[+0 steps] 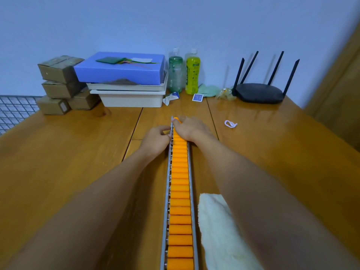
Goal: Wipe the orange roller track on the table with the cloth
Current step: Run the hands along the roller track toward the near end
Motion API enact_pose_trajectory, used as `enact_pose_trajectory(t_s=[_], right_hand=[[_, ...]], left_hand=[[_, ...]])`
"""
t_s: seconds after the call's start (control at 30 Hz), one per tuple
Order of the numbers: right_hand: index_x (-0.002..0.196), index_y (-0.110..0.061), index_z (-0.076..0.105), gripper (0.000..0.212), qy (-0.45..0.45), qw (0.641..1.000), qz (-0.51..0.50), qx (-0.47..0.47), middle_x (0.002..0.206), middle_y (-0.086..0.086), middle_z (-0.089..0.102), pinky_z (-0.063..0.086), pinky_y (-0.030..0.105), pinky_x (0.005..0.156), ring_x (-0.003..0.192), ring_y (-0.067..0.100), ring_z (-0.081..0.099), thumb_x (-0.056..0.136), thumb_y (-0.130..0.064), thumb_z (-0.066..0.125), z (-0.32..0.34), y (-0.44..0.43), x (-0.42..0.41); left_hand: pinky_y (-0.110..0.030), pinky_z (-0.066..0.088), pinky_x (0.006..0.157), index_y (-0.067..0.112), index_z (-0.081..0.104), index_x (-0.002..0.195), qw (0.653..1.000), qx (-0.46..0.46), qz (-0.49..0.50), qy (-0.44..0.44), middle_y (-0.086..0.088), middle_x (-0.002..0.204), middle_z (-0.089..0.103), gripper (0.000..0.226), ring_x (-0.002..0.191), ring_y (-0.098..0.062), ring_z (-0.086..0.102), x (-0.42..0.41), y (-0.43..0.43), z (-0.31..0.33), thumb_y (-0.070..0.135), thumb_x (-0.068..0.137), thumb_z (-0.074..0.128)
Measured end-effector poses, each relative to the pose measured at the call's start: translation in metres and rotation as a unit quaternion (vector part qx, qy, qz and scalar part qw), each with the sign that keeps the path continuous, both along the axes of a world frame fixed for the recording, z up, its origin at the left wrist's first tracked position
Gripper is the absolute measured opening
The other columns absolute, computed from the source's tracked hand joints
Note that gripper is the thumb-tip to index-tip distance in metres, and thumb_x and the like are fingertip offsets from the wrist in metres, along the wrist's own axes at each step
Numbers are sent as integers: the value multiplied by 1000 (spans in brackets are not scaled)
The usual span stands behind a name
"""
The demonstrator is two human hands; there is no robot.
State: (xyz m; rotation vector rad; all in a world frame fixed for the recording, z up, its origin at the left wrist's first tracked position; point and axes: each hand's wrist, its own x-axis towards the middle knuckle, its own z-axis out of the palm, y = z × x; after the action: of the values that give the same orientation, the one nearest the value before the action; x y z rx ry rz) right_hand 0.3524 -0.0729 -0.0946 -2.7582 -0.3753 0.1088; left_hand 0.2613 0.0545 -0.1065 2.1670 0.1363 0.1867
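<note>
track (180, 193) of orange rollers in a metal channel runs down the middle of the table (68, 152), from the near edge out to the far end under both hands. it looks long, stiff and fairly heavy, a thing to steady by its side rails; the rollers would likely spin under any push along the length, so wiping across them may grip better.

cloth (218, 230) lies just right of the track at the near end, partly under the right forearm, pale, fluffy and soft. it should bunch easily and is best taken in a loose fistful. neither hand holds it, so wiping has not begun.

right hand (190, 127) rests over the far end of the track, fingers curled down onto the rollers and the tip, covering them; how firmly it grips i cannot tell.

left hand (156, 138) sits at the left rail near that end, fingers bent in a pinch touching the metal edge, nothing else in it.

white loop (230, 124) lies well right of the hands.
</note>
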Motion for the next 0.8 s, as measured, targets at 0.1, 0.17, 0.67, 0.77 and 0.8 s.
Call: enact_pose_trajectory(t_s=[0.1, 0.17, 0.67, 0.77, 0.8], right_hand=[[154, -36, 34, 61, -11, 1000, -5, -13, 157, 8, 39, 36, 50, 107, 140, 35, 38, 100, -59, 20, 2, -6, -13], [154, -36, 34, 59, -8, 1000, -10, -22, 155, 10, 40, 36, 49, 106, 139, 35, 38, 100, -56, 21, 4, -7, -22], [125, -17, 65, 59, -42, 993, -13, -114, 130, 13, 62, 36, 44, 96, 122, 32, 51, 101, -49, 22, 26, -13, -81], [128, -19, 65, 62, -35, 988, -9, -151, 132, 11, 62, 36, 43, 97, 122, 31, 52, 100, -53, 21, 33, -13, -92], [129, -20, 65, 63, -32, 985, -7, -168, 132, 10, 62, 35, 43, 97, 123, 30, 52, 100, -54, 21, 35, -13, -95]], left_hand=[[-19, 40, 66, 16, 57, 144, 1000, -7, 9, -1, -4, 113, 65, 41, 84, -4, 58, 0, -1, -2, 19, 103, 54], [-18, 40, 64, 16, 59, 141, 1000, -13, 18, -2, -1, 106, 64, 38, 82, -2, 58, -1, -2, -2, 20, 103, 55], [-22, 40, 58, 13, 67, 123, 995, 71, 67, -22, -4, 98, 70, 24, 81, -13, 63, -44, -16, 3, 18, 101, 59], [-26, 46, 61, 15, 67, 123, 995, 74, 60, -14, -3, 96, 71, 24, 83, -15, 66, -58, -17, 5, 18, 100, 60], [-26, 46, 61, 15, 67, 123, 996, 73, 58, -11, -2, 93, 71, 24, 81, -14, 67, -62, -17, 5, 18, 100, 61]])
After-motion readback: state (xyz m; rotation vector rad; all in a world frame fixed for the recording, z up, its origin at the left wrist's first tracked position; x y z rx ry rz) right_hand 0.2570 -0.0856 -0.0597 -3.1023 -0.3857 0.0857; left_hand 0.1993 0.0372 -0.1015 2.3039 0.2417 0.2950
